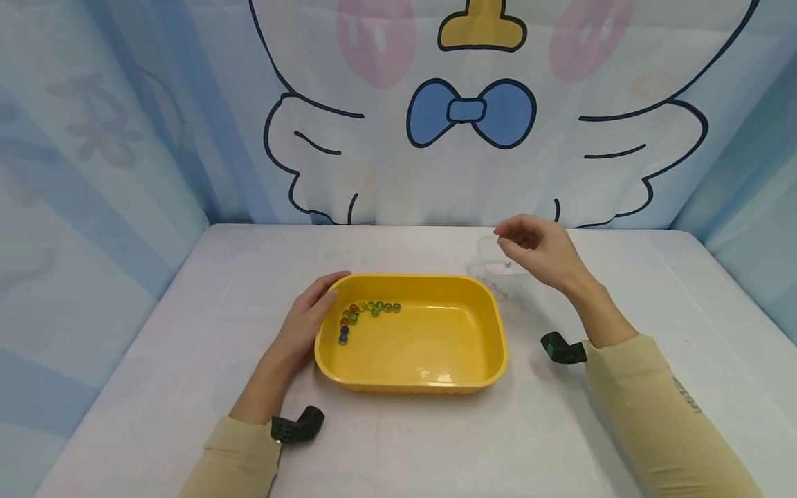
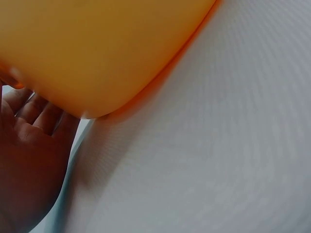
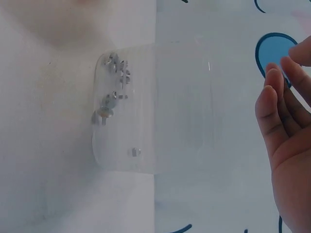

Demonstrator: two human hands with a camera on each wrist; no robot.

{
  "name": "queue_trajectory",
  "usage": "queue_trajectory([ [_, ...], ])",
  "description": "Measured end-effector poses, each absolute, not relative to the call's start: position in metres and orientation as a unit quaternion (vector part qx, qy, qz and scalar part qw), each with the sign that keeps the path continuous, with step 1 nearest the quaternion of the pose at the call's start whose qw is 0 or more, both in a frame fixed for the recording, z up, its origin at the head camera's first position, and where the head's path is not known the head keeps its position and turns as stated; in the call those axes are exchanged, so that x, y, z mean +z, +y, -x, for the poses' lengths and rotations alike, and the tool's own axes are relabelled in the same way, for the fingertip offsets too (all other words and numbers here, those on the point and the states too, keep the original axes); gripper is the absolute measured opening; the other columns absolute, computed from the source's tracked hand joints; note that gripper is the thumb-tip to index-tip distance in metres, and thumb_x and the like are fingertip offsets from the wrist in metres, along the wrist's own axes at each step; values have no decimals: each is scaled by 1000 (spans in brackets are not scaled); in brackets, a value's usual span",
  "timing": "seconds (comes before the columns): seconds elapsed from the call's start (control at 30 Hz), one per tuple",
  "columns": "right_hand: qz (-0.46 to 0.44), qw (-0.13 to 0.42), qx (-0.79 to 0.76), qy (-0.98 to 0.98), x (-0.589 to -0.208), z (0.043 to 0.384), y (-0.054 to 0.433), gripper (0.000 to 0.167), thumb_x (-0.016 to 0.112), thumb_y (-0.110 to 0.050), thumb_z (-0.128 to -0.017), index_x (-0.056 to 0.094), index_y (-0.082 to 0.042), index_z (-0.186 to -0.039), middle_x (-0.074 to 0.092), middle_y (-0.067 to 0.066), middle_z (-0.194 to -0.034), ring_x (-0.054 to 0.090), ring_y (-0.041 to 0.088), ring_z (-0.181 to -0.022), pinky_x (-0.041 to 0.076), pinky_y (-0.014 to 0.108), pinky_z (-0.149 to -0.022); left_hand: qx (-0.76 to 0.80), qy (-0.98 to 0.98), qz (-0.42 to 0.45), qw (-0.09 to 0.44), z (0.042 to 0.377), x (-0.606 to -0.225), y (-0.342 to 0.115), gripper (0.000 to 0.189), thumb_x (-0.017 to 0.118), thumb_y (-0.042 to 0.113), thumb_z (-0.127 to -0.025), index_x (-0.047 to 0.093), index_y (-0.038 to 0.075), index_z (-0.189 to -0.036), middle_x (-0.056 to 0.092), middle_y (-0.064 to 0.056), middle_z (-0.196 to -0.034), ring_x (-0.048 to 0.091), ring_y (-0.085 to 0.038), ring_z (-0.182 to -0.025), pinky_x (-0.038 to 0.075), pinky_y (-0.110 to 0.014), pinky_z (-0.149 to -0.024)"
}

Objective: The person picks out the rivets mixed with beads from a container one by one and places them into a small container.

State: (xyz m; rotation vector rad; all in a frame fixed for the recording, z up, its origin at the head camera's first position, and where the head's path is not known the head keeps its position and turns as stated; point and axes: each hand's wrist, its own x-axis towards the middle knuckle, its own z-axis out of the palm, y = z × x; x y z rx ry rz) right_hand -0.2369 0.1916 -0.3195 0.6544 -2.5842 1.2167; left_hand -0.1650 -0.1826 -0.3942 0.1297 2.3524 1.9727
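A yellow plastic tub point(image 1: 429, 346) stands on the table, with several glass marbles point(image 1: 353, 309) gathered in its left part: green-yellow, orange and dark blue ones. My left hand point(image 1: 309, 315) grips the tub's left end, thumb over the rim and fingers along the outer wall. In the left wrist view, this hand point(image 2: 36, 141) lies against the tub point(image 2: 97, 58). Above a clear plastic box point(image 3: 146, 160) hovers my right hand point(image 1: 540, 250), fingers loosely bent and nothing visible between them. Small metal bolts and nuts point(image 3: 112, 99) lie inside that box, partly hidden by the hand in the head view.
A white cloth point(image 1: 405, 443) covers the table. Behind it hangs a curtain point(image 1: 473, 180) with a cartoon print and a blue bow. More pale blue curtain point(image 1: 75, 277) runs along the left side. Each forearm wears a black wrist camera point(image 1: 297, 425).
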Motion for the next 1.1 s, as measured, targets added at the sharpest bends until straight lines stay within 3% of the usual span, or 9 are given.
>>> queue_trajectory([
  [1.1,-310,134,496,-799,-279,241,135,15,64,-1,-94,69,4,-107,67,10,-99,57,19,-80,51,20,-72,643,764,-44,35,163,-393,-182,41,41,23,-109,46,17,-150,46,-3,-152,38,-21,-141,27,-41,-118],
])
